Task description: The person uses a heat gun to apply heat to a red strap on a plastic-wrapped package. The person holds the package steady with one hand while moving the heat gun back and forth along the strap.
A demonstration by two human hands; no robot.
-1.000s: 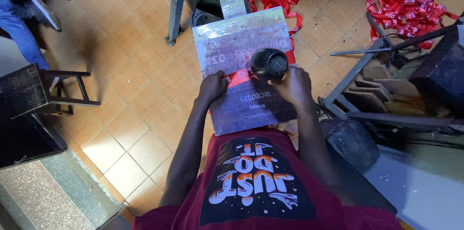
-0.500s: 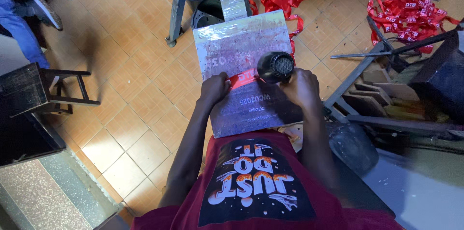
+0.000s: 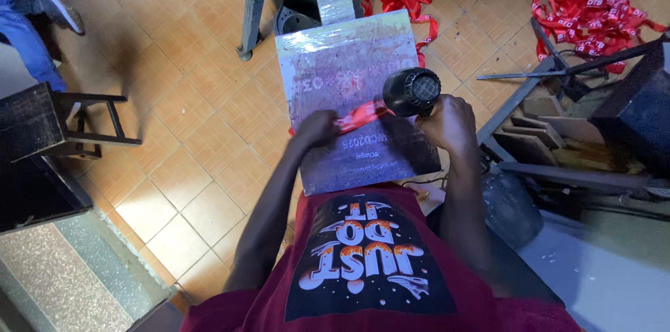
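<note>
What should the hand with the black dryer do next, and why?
Probably sweep the black dryer leftward along the red ribbon. The right hand holds it over the ribbon's right end, while the left hand pins the other end to the board.

Board top (image 3: 349, 60) lies open — red ribbon (image 3: 359, 117) and black dryer (image 3: 412, 91) block its middle.

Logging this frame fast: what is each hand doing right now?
Left hand: pressing the red ribbon onto the board.
Right hand: closed on the black hair dryer.
</note>
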